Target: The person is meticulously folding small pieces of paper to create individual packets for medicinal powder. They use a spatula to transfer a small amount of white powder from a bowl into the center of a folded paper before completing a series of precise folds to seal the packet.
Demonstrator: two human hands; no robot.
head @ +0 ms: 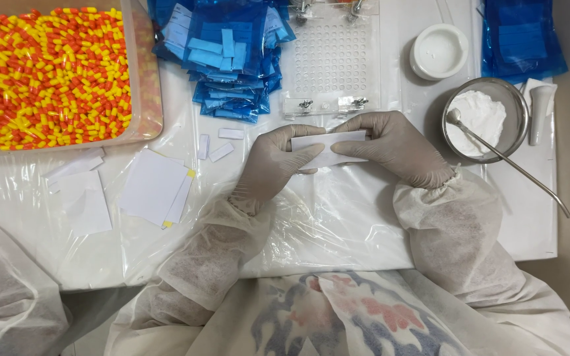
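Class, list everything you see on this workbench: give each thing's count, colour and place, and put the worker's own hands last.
capsules: many, red and yellow, in clear tub, top left
blue sachets: a pile, top centre; more, top right
perforated tray: one, clear, top centre
white dish: one, top right
metal bowl: one, holding white powder, right
spoon: one, metal, resting in bowl
paper sheets: several, white, left
left hand: gloved, holding white paper slip
right hand: gloved, holding same slip

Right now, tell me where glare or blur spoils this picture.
Head view: sharp and evenly lit overall; glare streaks the wrinkled plastic sheet; soft shadows under both hands holding the paper slip; powder in the bowl nearly washed out.
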